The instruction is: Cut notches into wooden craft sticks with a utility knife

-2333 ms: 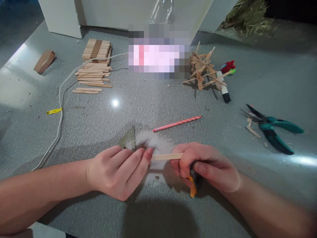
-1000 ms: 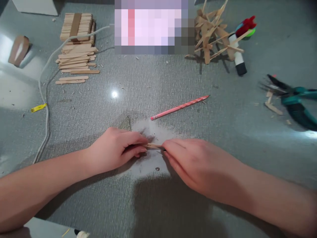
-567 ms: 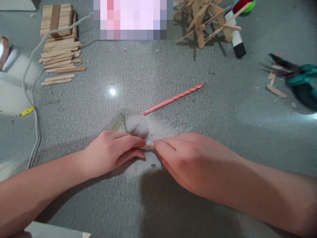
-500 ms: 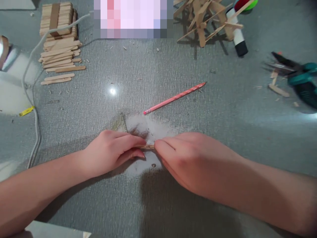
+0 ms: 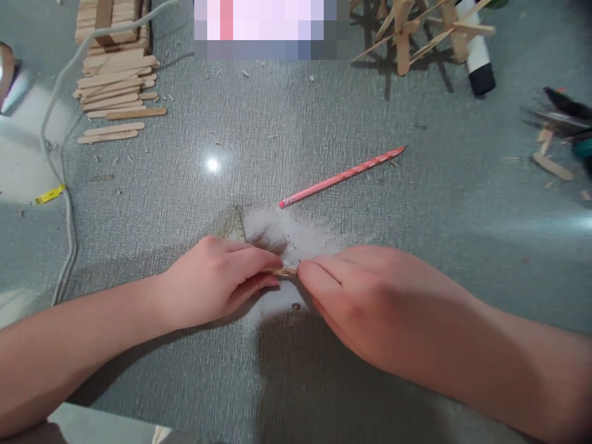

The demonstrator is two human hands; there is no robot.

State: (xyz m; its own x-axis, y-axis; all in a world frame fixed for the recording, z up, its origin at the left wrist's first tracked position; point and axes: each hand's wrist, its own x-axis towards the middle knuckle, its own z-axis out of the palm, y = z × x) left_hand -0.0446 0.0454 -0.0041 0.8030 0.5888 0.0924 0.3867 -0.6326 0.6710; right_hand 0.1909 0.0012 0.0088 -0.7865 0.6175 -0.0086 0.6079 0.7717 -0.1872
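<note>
A small wooden stick [image 5: 288, 271] spans the short gap between my two hands, with only its middle showing. My left hand [image 5: 226, 274] pinches its left end between thumb and fingers. At the other end, the fingers of my right hand [image 5: 356, 287] are closed on the stick. Both hands are low over a whitish patch [image 5: 300, 234] on the grey table. Just beyond them lies a pink pencil [image 5: 342, 177], its tip pointing to the upper right. A clear triangular piece [image 5: 235, 225] shows partly behind my left hand.
Wooden sticks [image 5: 115, 80] are piled at the upper left, beside a grey cable [image 5: 69, 228] with a yellow tag. A stick structure [image 5: 402, 37] and a white tube with a black cap [image 5: 478, 61] stand upper right. Pliers [image 5: 567, 117] lie at the right edge.
The view has shifted, so the pencil, structure and pliers appear farther right and slightly higher. Both hands keep their grip on the stick.
</note>
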